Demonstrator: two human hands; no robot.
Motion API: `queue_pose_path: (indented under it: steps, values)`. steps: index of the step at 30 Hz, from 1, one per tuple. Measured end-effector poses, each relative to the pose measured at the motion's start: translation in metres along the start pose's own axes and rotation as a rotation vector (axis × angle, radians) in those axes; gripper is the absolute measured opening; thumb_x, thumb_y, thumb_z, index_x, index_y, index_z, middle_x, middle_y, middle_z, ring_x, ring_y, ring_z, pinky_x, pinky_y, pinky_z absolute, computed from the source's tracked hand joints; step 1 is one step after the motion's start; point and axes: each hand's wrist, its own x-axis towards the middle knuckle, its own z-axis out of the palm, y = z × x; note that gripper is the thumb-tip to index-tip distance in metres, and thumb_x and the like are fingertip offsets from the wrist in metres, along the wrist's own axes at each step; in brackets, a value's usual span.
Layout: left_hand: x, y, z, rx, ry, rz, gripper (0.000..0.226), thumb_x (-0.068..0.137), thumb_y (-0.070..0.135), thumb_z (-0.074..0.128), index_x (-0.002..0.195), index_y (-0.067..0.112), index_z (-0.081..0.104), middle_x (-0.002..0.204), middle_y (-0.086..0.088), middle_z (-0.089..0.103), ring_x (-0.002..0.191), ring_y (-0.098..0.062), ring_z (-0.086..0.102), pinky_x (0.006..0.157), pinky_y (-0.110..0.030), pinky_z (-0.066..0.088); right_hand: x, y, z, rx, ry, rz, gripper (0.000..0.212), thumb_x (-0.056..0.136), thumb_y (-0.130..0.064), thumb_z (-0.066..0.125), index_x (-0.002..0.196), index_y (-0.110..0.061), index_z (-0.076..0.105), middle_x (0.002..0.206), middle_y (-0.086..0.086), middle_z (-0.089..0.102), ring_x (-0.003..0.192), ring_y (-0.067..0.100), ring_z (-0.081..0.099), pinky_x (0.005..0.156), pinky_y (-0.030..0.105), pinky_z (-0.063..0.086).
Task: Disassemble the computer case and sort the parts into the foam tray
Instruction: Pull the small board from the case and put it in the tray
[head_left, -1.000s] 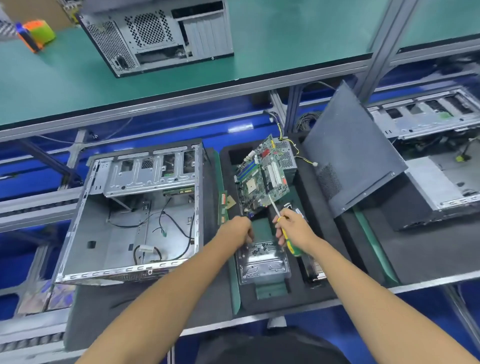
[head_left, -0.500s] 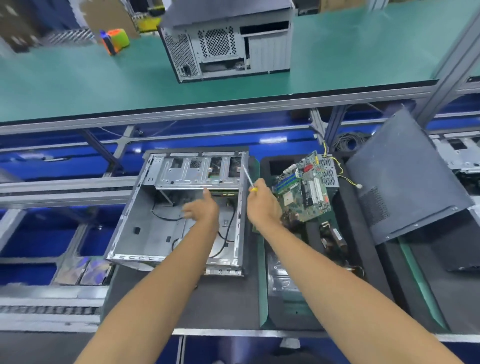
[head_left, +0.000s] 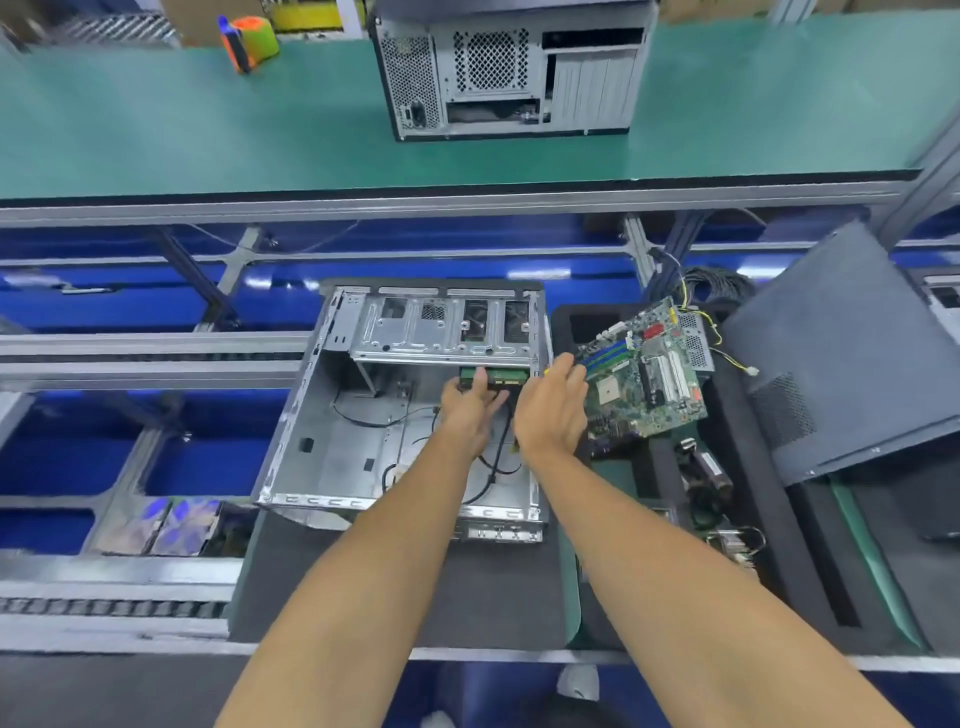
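From the head camera, an opened computer case (head_left: 363, 431) lies on its side on a dark mat (head_left: 467, 587), its inside facing up with loose black cables (head_left: 493, 457) across the floor. Both bare forearms reach into it. The left hand (head_left: 470, 410) is inside the case just below the metal drive cage (head_left: 441, 332), fingers stretched forward and touching a green drive (head_left: 496, 375) that sits under the cage's edge; the thumb lies along its left end. The right hand (head_left: 550, 410) is over the case's right wall, fingers curled, with a small yellow bit of a tool showing at its fingertips; whether it is gripping a screwdriver I cannot tell for sure.

Just right of the case sits the black foam tray (head_left: 753, 509). A green circuit board (head_left: 644, 374) rests tilted in its far end, with yellow wires (head_left: 701, 317) behind it, and smaller parts lie in the nearer slots. A dark side panel (head_left: 852, 364) leans to the right of the tray. On the green bench (head_left: 208, 130) beyond stands another computer case (head_left: 509, 67).
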Motion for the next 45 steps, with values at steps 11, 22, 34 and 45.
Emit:
queue_pose_path:
  steps: [11, 22, 34, 45]
  values:
    - [-0.021, 0.017, -0.062, 0.16, -0.118, -0.13, 0.024, 0.104, 0.001, 0.052, 0.125, -0.009, 0.048, 0.12, -0.023, 0.064, 0.113, -0.036, 0.065, 0.098, -0.044, 0.055, -0.002, 0.001, -0.004, 0.036, 0.031, -0.01, 0.021, 0.104, -0.023, 0.043, 0.121, -0.012, 0.046, 0.115, 0.01, 0.048, 0.099, 0.029, 0.053, 0.061, 0.036, 0.037]
    - [-0.046, 0.061, -0.153, 0.726, -0.156, 0.291, 0.026, 0.102, 0.021, 0.062, 0.114, 0.007, 0.044, 0.108, -0.014, 0.057, 0.088, -0.015, 0.067, 0.06, -0.02, 0.059, -0.031, -0.005, -0.028, 0.031, 0.152, -0.375, 0.018, 0.095, -0.018, 0.049, 0.108, -0.018, 0.061, 0.102, 0.004, 0.051, 0.095, 0.021, 0.048, 0.052, 0.031, 0.041]
    - [-0.043, 0.087, -0.214, 0.806, -0.205, 0.537, 0.02, 0.102, 0.025, 0.063, 0.112, 0.015, 0.049, 0.107, -0.021, 0.061, 0.093, -0.028, 0.068, 0.075, -0.04, 0.063, -0.17, -0.011, -0.019, 0.013, 0.111, -1.503, 0.005, 0.092, -0.015, 0.06, 0.092, -0.019, 0.061, 0.09, 0.001, 0.063, 0.077, 0.021, 0.056, 0.061, 0.03, 0.046]
    - [-0.028, 0.082, -0.218, 0.923, -0.203, 0.536, 0.027, 0.099, 0.041, 0.064, 0.112, 0.024, 0.049, 0.091, -0.013, 0.068, 0.076, -0.022, 0.072, 0.069, -0.043, 0.062, -0.21, -0.005, 0.047, -0.548, -0.339, -1.315, 0.055, 0.061, -0.018, 0.087, 0.108, -0.022, 0.058, 0.107, 0.004, 0.063, 0.089, 0.022, 0.058, 0.066, 0.032, 0.045]
